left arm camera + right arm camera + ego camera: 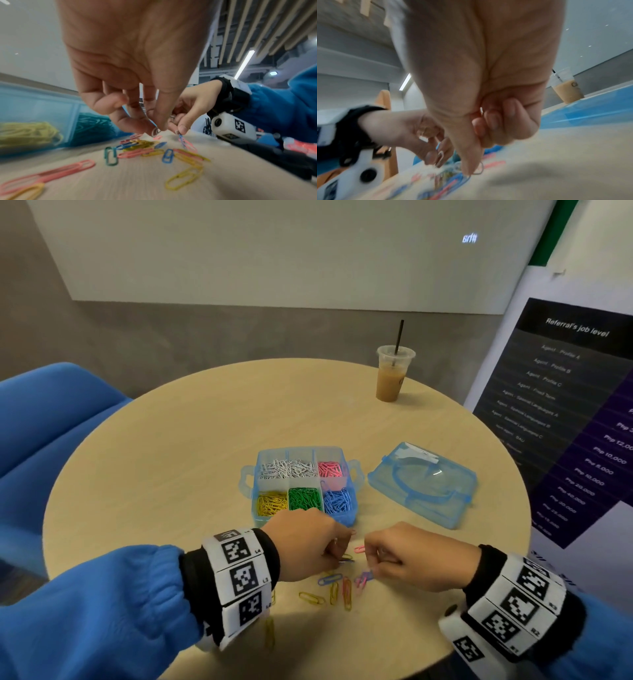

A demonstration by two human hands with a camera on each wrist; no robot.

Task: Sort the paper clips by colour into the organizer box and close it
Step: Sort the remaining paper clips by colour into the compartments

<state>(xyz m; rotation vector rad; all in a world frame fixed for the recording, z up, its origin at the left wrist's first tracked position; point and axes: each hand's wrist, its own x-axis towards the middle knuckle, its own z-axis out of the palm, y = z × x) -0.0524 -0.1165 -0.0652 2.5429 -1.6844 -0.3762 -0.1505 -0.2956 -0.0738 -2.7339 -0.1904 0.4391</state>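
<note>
Clips: loose paper clips (337,585) lie mixed on the bench (171,467) just in front of the organizer box (305,486), probably kept close so each carry is short.
Box: open; white, pink, yellow, green and blue clips sit each in their own compartment; one small back compartment looks empty.
Lid: lid (423,484) lies flat just right of the box, apart from it, likely parked out of the way until sorting ends.
Left hand: left hand (305,542) curled, thumb and finger pinching a pale clip (155,131) at the edge of the pile.
Right hand: right hand (407,556) curled, fingertips gripping a blue clip (180,136) that seems hooked to a pink one.
Head view: whole layout, fill of the compartments, iced drink (392,374) well apart at the far edge.
Left wrist view: clip colours and both pinches up close; box only as a blurred wall.
Right wrist view: heavily blurred; right thumb on a wire loop, colour unreadable there.
Progress: judged late, few clips left, lid not yet on.
</note>
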